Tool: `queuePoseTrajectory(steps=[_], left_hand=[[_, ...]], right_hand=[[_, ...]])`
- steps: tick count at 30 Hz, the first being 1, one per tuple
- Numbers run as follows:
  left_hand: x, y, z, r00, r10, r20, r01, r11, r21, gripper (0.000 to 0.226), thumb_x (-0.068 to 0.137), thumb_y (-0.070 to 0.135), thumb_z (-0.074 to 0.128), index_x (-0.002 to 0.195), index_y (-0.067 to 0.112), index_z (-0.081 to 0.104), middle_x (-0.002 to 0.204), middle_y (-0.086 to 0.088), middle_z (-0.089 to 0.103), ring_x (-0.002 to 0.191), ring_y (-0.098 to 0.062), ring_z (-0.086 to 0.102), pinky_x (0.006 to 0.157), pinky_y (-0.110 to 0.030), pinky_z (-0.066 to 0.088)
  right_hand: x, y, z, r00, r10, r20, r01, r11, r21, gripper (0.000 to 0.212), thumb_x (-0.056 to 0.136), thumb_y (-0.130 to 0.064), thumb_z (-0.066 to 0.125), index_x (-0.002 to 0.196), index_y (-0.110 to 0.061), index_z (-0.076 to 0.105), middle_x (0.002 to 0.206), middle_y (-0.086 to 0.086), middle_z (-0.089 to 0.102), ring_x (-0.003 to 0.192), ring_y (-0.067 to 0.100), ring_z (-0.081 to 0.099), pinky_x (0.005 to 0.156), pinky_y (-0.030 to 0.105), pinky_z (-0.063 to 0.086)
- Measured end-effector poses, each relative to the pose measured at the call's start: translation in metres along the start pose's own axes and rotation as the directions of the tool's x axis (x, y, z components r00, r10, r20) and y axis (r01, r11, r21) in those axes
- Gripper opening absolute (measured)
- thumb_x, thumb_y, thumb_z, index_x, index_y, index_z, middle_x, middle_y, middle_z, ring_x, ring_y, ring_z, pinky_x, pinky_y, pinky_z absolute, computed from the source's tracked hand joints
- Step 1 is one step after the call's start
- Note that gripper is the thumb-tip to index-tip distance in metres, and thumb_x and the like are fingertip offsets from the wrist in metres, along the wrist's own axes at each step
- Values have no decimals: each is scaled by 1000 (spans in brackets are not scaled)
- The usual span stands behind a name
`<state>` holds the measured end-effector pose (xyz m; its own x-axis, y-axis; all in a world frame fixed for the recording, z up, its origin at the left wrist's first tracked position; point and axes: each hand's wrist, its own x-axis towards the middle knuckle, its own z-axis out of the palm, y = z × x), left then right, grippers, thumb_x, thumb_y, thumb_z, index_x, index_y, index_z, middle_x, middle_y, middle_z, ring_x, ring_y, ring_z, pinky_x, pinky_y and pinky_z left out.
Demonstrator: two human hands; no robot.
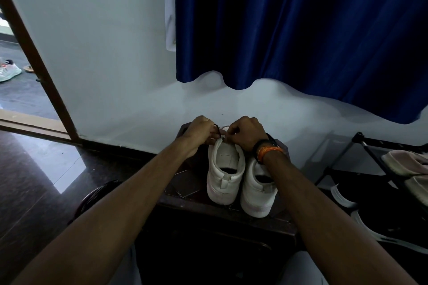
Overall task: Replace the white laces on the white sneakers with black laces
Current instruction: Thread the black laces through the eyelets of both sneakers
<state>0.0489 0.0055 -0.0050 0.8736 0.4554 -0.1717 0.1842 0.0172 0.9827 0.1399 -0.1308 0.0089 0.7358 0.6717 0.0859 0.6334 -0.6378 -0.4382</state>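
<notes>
Two white sneakers [239, 178] stand side by side on a dark low table [222, 213], heels toward the camera, as a person works at the far end of the left shoe. The left hand [199, 133] is curled with its fingers pinched on a black lace [217, 127]; the right hand [245, 133] (a black band and an orange thread at the wrist) has its fingers closed on a white lace [225, 127] looping above the tongue. A blue curtain [301, 25] hangs on the far wall. A black shoe rack [375, 155] stands at right.
</notes>
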Motion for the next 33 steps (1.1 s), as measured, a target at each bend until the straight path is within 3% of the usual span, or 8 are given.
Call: queuePoseTrajectory(steps=[4, 6, 8, 15, 22, 25, 29, 33], left_hand=[[6, -6, 5, 999, 8, -51, -8, 1000, 7, 26, 95, -4, 38, 78, -3, 59, 75, -13, 69, 59, -13, 62, 44, -18, 46], [11, -4, 3, 998, 22, -55, -18, 997, 73, 33, 89, -10, 36, 62, 6, 46, 53, -3, 52, 49, -12, 50, 39, -18, 37], [14, 0, 2, 999, 47, -17, -43, 986, 158, 32, 83, -11, 32, 60, 10, 39, 54, -5, 42, 50, -15, 41, 40, -19, 33], [33, 28, -17, 991, 122, -57, -108, 974, 201, 18, 95, -1, 30, 92, 7, 46, 83, -10, 56, 65, -14, 49, 51, -24, 44], [36, 112, -40, 898, 381, -219, -375, 924, 70, 19, 104, 6, 35, 106, 4, 54, 78, -5, 56, 64, -10, 52, 55, -21, 49], [28, 106, -39, 914, 382, -138, -387, 922, -16, 17, 104, 10, 51, 93, 8, 64, 78, -5, 63, 67, -11, 58, 66, -23, 55], [19, 83, -31, 940, 340, -26, -341, 936, -92, 10, 93, -6, 62, 95, 2, 68, 88, -12, 70, 76, -18, 65, 72, -24, 58], [9, 78, -14, 926, 373, 62, -360, 921, -150, 22, 88, -4, 71, 109, -9, 66, 97, -19, 72, 84, -23, 72, 80, -30, 61]], right_hand=[[-6, -8, -11, 998, -60, -20, 62, 990, 124, 12, 84, -31, 76, 93, -23, 79, 97, -4, 76, 90, 12, 64, 81, 30, 52], [-14, -17, -12, 992, -127, 27, 121, 981, 151, 17, 84, -18, 70, 97, -25, 79, 99, -7, 76, 90, 11, 66, 89, 32, 54], [-23, -23, -9, 987, -152, 54, 144, 980, 135, 29, 81, -7, 63, 98, -23, 80, 105, -4, 76, 92, 13, 66, 91, 33, 54], [-29, -24, -2, 990, -132, 48, 134, 990, -32, 35, 76, -7, 65, 101, -25, 82, 109, 4, 75, 104, 26, 65, 90, 33, 53], [-33, -16, -19, 999, -23, 44, 13, 976, 217, 20, 86, -14, 72, 103, -20, 80, 103, -3, 77, 98, 8, 66, 97, 21, 48], [-31, 6, -31, 983, 126, -133, -82, 953, 293, 21, 86, -7, 70, 102, -16, 80, 99, 0, 77, 100, 15, 69, 99, 27, 51], [-30, 14, -29, 985, 158, -73, -132, 952, 276, 18, 87, -9, 71, 100, -18, 81, 101, 0, 77, 103, 17, 68, 95, 25, 51], [-23, 6, -22, 989, 142, -48, -117, 934, 338, 24, 85, -11, 71, 107, -17, 78, 98, 4, 77, 102, 24, 70, 101, 38, 53]])
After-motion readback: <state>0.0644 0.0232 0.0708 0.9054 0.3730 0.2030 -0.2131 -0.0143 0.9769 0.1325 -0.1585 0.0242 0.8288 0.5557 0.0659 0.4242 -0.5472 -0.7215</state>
